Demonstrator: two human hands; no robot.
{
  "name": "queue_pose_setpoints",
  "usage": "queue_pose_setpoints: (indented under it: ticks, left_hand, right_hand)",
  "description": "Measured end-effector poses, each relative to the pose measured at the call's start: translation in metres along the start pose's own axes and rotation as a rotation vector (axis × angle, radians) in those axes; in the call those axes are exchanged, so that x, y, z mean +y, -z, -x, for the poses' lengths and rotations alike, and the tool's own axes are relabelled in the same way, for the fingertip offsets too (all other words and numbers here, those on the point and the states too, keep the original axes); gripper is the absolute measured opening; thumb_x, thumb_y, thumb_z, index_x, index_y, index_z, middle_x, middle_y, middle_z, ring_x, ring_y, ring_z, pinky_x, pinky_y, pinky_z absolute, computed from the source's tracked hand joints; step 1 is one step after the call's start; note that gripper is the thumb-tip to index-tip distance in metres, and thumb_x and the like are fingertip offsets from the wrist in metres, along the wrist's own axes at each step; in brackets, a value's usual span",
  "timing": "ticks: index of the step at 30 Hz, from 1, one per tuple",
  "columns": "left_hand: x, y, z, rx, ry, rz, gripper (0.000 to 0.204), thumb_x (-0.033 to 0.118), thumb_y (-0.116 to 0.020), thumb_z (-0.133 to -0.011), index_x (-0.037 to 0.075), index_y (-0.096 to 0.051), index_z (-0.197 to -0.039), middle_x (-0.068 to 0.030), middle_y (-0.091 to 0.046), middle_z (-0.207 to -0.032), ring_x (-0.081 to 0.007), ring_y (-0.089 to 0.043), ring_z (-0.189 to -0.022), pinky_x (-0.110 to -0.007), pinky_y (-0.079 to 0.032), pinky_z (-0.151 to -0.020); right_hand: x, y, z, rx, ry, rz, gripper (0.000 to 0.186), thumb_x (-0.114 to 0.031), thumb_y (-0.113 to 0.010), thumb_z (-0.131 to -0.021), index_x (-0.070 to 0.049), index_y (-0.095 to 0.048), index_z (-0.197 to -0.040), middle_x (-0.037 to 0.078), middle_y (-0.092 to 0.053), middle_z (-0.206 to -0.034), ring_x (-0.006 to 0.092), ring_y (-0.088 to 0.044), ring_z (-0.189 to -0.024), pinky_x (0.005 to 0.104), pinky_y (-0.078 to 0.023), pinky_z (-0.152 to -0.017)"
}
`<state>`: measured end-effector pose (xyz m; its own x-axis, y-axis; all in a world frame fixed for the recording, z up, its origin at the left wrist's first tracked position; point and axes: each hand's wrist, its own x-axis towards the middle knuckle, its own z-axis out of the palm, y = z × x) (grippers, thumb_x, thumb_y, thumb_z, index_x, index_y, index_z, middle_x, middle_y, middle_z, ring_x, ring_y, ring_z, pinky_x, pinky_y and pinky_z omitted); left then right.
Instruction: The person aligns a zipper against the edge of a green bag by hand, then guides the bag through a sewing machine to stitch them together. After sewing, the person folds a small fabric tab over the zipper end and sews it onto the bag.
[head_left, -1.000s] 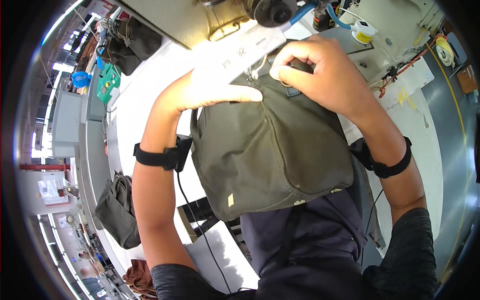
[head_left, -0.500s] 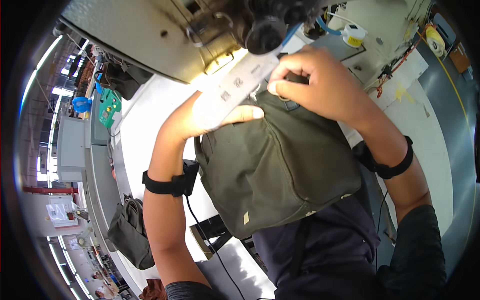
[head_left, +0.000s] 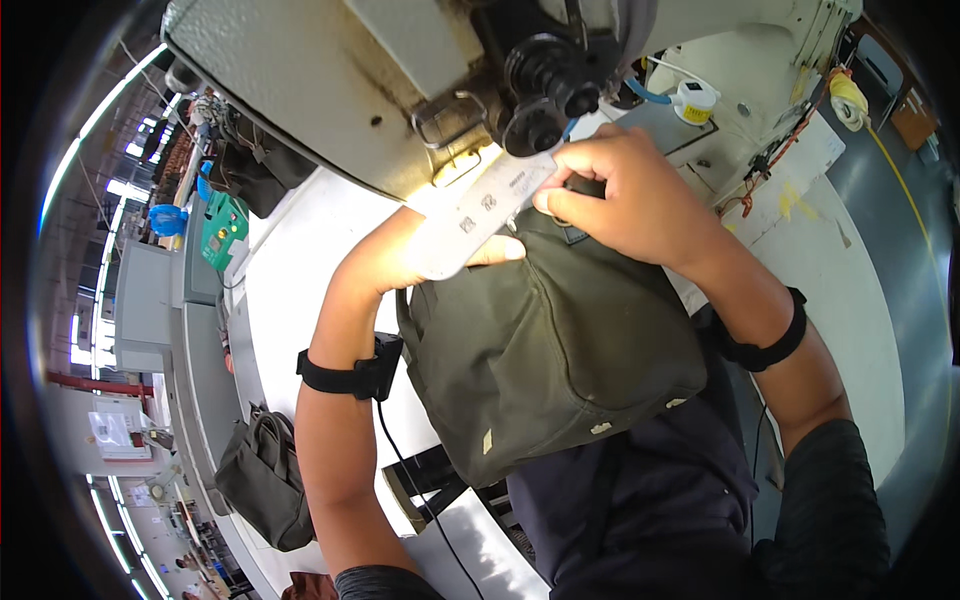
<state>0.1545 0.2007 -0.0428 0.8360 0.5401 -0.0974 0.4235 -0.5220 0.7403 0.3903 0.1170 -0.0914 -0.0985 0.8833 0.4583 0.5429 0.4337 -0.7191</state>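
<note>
A dark olive fabric bag lies across my lap and the table edge, its top end under the head of a sewing machine. My left hand grips the bag's upper left edge, thumb flat on the fabric near a seam; its fingers are mostly hidden behind a pale plate on the machine. At the bag's upper right, my right hand is curled, thumb and forefinger pinching the bag's top edge. A small metal piece shows between the hands. The needle area is hidden.
A second olive bag rests on the table at the left. Farther back are a green box, a blue round object and dark bags. A white-capped fitting with a blue tube stands on the machine's right. A cable hangs from my left armband.
The view has shifted, so the machine head appears lower and farther right. Both hands keep almost the same hold on the bag, whose lower edge has tilted slightly.
</note>
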Motion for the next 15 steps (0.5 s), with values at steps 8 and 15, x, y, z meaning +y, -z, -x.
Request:
queue_pose_setpoints:
  ticks: [8,15]
  left_hand:
    - [0.002,-0.002,0.000,0.022,0.038,-0.046,0.073,0.039,-0.088,-0.087,0.003,-0.060,-0.145,-0.0104,-0.071,-0.119,-0.0232,-0.064,-0.109,-0.036,-0.052,-0.098]
    - [-0.089,0.019,0.042,0.217,0.312,0.421,0.066,0.023,-0.090,-0.082,-0.002,-0.062,-0.136,-0.0007,-0.071,-0.103,-0.0125,-0.067,-0.094,-0.028,-0.053,-0.084]
  right_hand:
    - [0.005,-0.004,0.001,0.069,0.055,0.032,0.017,-0.020,-0.079,-0.088,-0.004,-0.074,-0.085,0.007,-0.068,-0.072,0.0215,-0.059,-0.073,0.0369,-0.046,-0.070]
    - [0.004,-0.012,0.005,0.118,0.062,0.023,0.012,-0.019,-0.079,-0.088,-0.008,-0.074,-0.084,0.003,-0.074,-0.083,0.0237,-0.063,-0.083,0.0373,-0.047,-0.080]
